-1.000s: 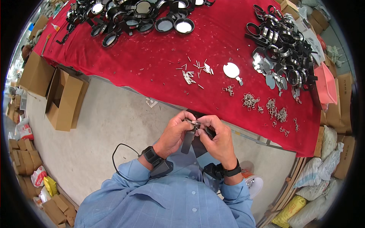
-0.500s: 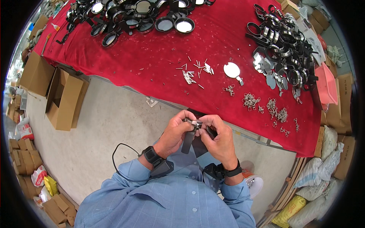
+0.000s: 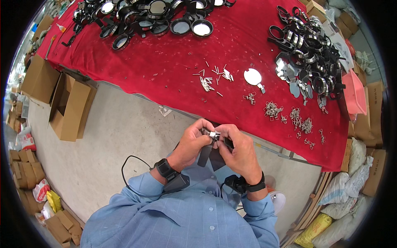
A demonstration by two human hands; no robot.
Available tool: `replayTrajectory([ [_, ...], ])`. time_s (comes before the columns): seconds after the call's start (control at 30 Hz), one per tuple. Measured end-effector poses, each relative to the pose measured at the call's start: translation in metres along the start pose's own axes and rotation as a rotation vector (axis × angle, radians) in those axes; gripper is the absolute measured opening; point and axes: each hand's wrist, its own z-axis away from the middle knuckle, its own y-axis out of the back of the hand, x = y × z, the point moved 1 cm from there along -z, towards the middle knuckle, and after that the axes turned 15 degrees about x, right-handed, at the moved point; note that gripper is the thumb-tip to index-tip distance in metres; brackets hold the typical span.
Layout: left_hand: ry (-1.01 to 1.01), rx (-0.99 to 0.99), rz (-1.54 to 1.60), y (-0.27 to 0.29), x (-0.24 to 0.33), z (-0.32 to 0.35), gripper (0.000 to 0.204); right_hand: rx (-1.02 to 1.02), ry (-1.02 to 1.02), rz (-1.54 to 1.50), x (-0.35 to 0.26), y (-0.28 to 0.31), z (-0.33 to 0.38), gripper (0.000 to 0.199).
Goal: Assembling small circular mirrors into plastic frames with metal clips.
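Just below the near edge of the red-covered table (image 3: 173, 78), above the person's lap, both hands meet around a small assembly: a little silver metal clip (image 3: 214, 134) with a dark flat strap piece (image 3: 205, 153) hanging down from it. The left hand (image 3: 191, 142) pinches the clip from the left with thumb and fingertips pressed together, and the right hand (image 3: 236, 149) closes on it from the right, fingers curled and touching the same spot. The clip looks light, stiff and smooth, likely slippery, so a hold at its edges between fingertip pads seems safest; the strap looks thin and somewhat flexible, best steadied close to the clip rather than at its loose end. On the table, well apart from the hands, lie loose metal clips (image 3: 289, 115), short pins (image 3: 213, 76), and piles of black round frames (image 3: 308, 45).
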Motion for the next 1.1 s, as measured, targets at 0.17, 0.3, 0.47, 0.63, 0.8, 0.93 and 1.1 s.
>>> replayTrajectory([
  [0.17, 0.016, 0.003, 0.011, -0.0006, 0.0014, 0.0015, 0.025, -0.023, -0.007, 0.012, -0.0044, 0.0008, -0.0013, 0.042],
  [0.3, 0.009, 0.005, 0.006, 0.0009, 0.0012, 0.001, 0.026, -0.02, -0.004, 0.019, -0.0039, -0.0001, -0.0018, 0.041],
  [0.47, 0.003, 0.005, -0.005, 0.0018, 0.0008, 0.001, 0.025, -0.037, -0.011, 0.035, -0.0023, 0.0002, -0.003, 0.041],
  [0.63, 0.029, -0.009, 0.047, 0.005, -0.0001, -0.0006, 0.027, -0.028, -0.013, 0.008, -0.0007, -0.0002, -0.0031, 0.04],
  [0.8, 0.043, 0.0, 0.054, 0.0048, -0.0005, -0.0008, 0.027, -0.014, -0.016, -0.007, 0.0015, -0.0011, -0.002, 0.038],
  [0.93, 0.041, -0.015, 0.056, 0.0059, -0.0013, -0.0018, 0.025, -0.014, -0.033, -0.019, 0.0021, -0.0012, -0.002, 0.037],
  [1.1, 0.044, -0.034, 0.082, 0.0069, -0.0008, -0.0023, 0.024, 0.041, -0.025, -0.028, 0.0031, -0.0017, -0.0014, 0.036],
])
